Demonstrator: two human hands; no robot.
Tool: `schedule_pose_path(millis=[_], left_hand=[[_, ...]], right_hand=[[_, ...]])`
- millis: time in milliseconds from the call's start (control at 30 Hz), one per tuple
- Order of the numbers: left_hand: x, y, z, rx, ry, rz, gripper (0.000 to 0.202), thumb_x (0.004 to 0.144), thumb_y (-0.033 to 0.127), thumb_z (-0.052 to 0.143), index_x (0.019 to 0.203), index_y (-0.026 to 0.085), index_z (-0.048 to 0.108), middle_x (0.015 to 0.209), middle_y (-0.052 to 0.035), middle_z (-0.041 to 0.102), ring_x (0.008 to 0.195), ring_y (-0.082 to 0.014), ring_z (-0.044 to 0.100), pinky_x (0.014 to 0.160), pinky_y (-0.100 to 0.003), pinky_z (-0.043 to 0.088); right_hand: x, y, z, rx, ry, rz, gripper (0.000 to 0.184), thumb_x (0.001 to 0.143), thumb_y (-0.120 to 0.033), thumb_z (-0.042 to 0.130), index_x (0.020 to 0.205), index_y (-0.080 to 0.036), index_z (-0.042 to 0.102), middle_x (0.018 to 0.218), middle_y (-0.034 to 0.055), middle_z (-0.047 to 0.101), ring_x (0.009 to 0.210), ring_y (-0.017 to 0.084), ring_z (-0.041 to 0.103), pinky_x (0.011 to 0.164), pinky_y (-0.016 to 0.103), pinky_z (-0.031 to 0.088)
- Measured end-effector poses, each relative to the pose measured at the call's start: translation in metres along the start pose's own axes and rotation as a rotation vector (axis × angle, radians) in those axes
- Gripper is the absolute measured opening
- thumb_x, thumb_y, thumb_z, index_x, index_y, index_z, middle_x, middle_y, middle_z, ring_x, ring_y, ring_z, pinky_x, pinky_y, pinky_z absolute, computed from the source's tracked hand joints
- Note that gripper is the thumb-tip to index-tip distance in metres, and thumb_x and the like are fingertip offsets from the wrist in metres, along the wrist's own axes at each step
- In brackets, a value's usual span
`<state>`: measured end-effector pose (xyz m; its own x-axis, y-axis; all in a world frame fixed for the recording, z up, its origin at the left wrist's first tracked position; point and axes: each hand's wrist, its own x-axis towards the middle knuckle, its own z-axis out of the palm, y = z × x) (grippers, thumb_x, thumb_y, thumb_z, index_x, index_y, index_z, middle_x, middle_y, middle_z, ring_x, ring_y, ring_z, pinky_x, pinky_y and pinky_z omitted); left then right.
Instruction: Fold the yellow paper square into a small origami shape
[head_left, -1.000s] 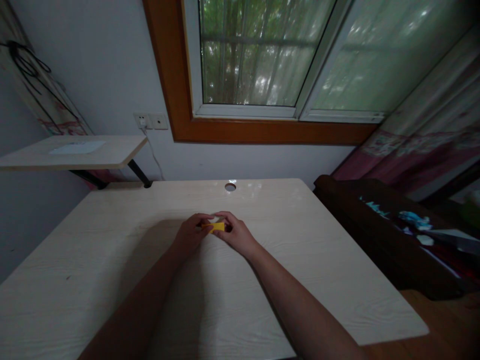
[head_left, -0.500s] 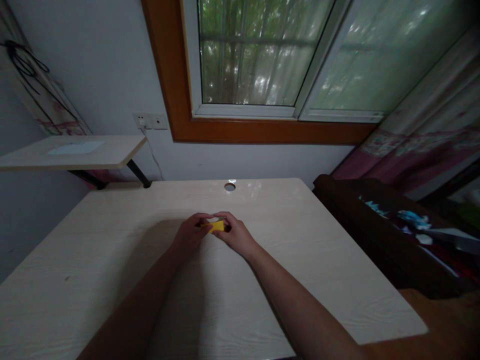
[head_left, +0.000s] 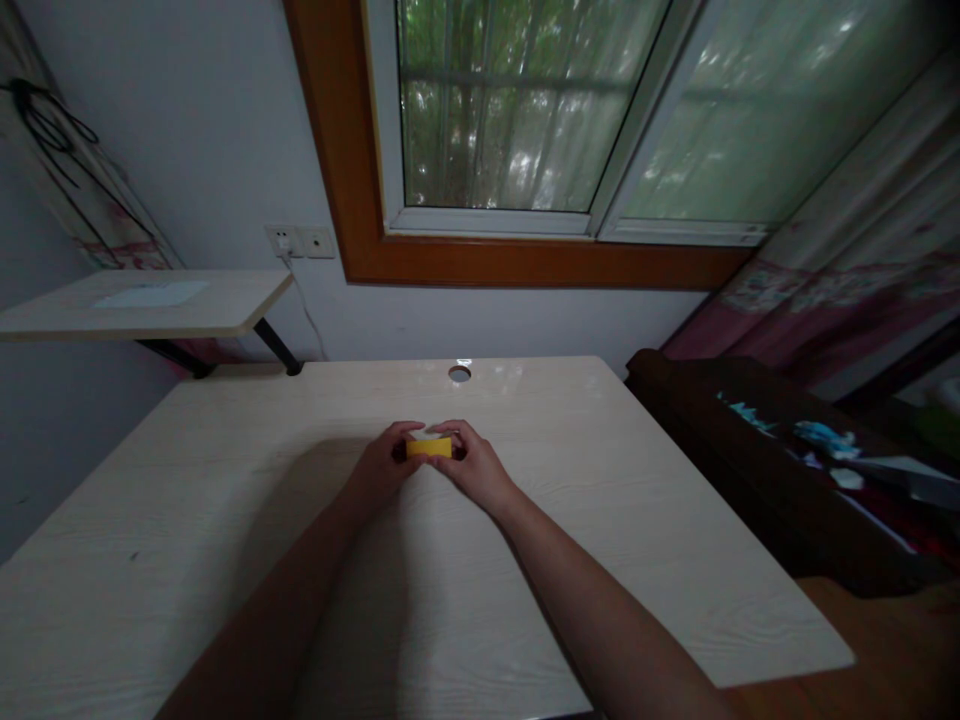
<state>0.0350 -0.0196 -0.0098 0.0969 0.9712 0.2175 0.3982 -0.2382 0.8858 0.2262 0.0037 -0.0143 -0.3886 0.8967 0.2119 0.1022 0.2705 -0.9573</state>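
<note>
Where the two hands meet: a small yellow piece (head_left: 429,447) is held over the middle of the pale table (head_left: 637,560), toward the far edge.
Yellow piece: plain and flat-sided, longer sideways than tall, with a rectangular face turned toward the wearer and lying about level; whether it is a solid block or a hollow box cannot be told.
Left hand (head_left: 381,458): fingers curled round the piece's left end, thumb at the near lower edge, forefinger arched past the far side; they are parted only enough to grip it.
Right hand (head_left: 478,462): fingers bent likewise round the right end, thumb low on the near side, forefinger reaching over beyond.
Between the fingers: the piece bridges the two hands, its middle uncovered; the thumbs come close together below it.
Underside: hidden, so contact with the table cannot be told.
Dark furniture (head_left: 690,450) at right: carries bright blue things (head_left: 829,440) and pale ones, too blurred to name.
Raised shelf (head_left: 225,312) at left: bears a pale sheet (head_left: 154,294), lying flat.
Table's far edge: a round hole (head_left: 460,374) just inside it.
Wall: a socket (head_left: 283,241) with a white cable (head_left: 304,300), left of the window (head_left: 517,130).
</note>
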Motion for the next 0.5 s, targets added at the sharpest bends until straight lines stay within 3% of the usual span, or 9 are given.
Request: schedule_pose_path(millis=[500], left_hand=[[-0.0006, 0.0006, -0.0011, 0.072, 0.011, 0.006, 0.048, 0.077, 0.029, 0.065, 0.123, 0.022, 0.053, 0.081, 0.0011, 0.058, 0.07, -0.0143, 0.057, 0.067, -0.027, 0.047]], right_hand=[[0.0006, 0.0009, 0.0014, 0.009, 0.045, 0.019, 0.035, 0.074, -0.029, 0.072, 0.106, -0.025, 0.057, 0.08, -0.0014, 0.064, 0.067, 0.015, 0.058, 0.061, 0.027, 0.045]])
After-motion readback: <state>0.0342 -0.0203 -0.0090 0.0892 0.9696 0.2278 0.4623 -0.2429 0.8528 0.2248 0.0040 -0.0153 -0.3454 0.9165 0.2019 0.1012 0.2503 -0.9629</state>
